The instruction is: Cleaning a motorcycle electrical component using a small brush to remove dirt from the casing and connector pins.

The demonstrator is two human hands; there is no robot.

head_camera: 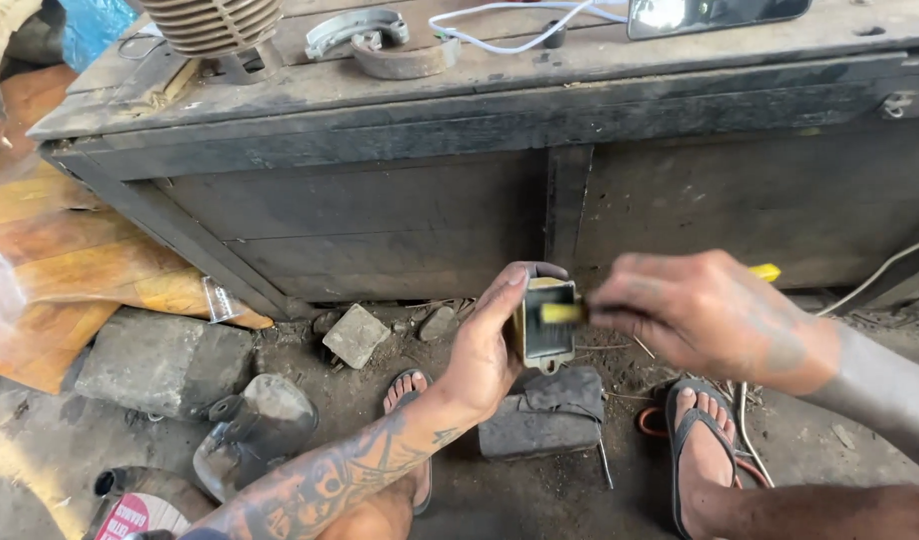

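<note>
My left hand (485, 345) grips a small boxy metal part (548, 325), dark with a pale inner face, held upright at knee height. My right hand (705, 315) is closed on a yellow-handled tool (765, 271); its yellow end (560, 312) rests against the open face of the part. The right hand is blurred from motion. Both my feet in sandals (702, 450) are on the dirt floor below.
A dark wooden workbench (460, 120) stands ahead, carrying a finned cylinder (215, 22), a curved metal shoe (365, 30) and a white cable (520, 20). Stone blocks (160, 360), a dark cloth-wrapped block (540, 420), a metal casting (250, 425) and wooden boards (70, 260) lie on the ground.
</note>
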